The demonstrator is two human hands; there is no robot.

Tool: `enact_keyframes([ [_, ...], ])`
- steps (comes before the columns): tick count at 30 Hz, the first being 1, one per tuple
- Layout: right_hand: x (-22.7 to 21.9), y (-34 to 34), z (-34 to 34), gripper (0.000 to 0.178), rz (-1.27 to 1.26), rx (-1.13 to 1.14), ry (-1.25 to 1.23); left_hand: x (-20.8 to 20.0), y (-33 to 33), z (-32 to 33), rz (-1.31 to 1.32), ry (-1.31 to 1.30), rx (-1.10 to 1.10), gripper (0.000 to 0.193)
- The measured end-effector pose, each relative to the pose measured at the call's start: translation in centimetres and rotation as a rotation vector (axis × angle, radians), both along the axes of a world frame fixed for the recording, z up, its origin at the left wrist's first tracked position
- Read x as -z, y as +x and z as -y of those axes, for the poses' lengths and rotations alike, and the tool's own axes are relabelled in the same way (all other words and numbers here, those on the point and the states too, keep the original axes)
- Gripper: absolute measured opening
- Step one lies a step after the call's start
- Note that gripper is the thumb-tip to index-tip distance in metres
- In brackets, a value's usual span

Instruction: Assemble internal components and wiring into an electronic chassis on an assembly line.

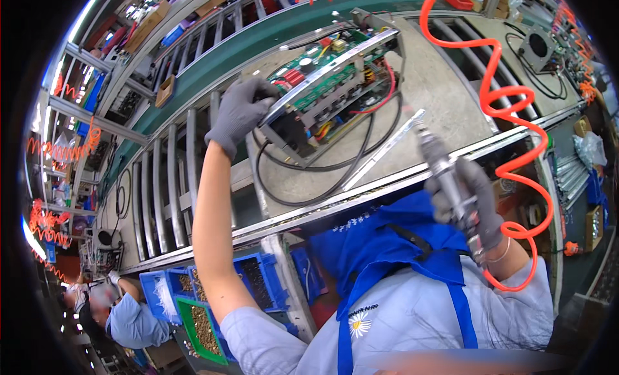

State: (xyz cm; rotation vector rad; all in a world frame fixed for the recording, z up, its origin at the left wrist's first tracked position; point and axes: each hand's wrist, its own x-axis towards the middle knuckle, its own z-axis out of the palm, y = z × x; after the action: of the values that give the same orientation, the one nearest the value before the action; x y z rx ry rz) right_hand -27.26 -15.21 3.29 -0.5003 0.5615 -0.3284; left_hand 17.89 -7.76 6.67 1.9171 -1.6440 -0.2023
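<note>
My left hand [237, 114], in a grey glove, closes its fingers on the near-left end of a long metal rail [335, 69]. The rail lies along the top of an electronics unit [321, 103] with green circuit boards, red and black parts and loose wires. My right hand [476, 201], gloved too, is wrapped around a pneumatic screwdriver [441, 161]. Its tip points up and away, to the right of the unit and apart from it. An orange coiled air hose [547, 181] runs to the tool. Between unit and screwdriver, a thin metal strip [385, 149] lies on the work board.
A black cable [303, 203] loops in front of the unit. Metal rollers [174, 188] line the conveyor left. Blue bins [261, 281] and a green bin [203, 330] hold small parts lower left. Another person [138, 320] works far left. A unit with a fan [540, 46] stands far right.
</note>
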Motion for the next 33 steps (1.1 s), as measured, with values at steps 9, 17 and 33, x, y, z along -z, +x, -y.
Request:
enact_keyframes([
  [9,5.7,-17.3,12.3,0.020,0.070,0.740,0.235,-0.5,-5.9,-0.1,-0.005,-0.234,-0.154,0.022],
  [17,18.8,-25.5,27.6,0.019,0.073,0.657,0.402,1.0,-8.9,-0.9,0.177,-0.349,-0.322,0.060],
  [33,23.0,-25.9,28.3,0.037,0.167,0.718,0.166,14.9,-22.8,4.0,0.112,-0.077,-0.360,0.038],
])
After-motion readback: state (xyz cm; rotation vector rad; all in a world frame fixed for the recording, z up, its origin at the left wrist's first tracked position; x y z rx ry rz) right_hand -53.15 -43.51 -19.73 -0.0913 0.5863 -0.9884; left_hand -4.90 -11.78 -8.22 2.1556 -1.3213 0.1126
